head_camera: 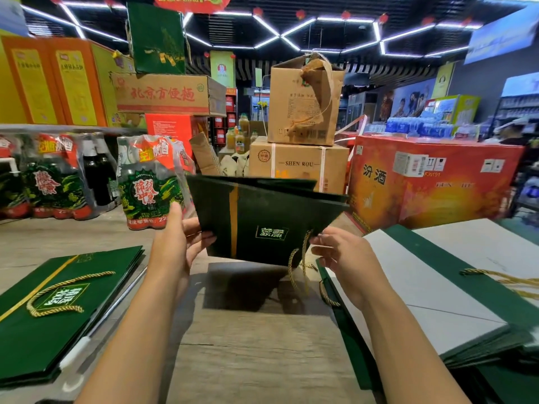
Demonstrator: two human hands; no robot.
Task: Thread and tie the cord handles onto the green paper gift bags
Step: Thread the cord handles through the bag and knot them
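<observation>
On the left, a pile of flat green bags (43, 339) lies on the wooden table (248, 360), with a gold loop (58, 309) on top. The left hand (178, 243) grips the left edge of the green bag (262, 217), with its fingers curled round it. The bag is up in the air. Its long side runs left to right, and its cord edge points down at the person. The right hand (341, 255) pinches the bag's right corner beside the hanging gold cord (304, 255). It is too blurry to see if the hand touches the cord. More flat bags (437, 259) lie on the right, cut off.
</observation>
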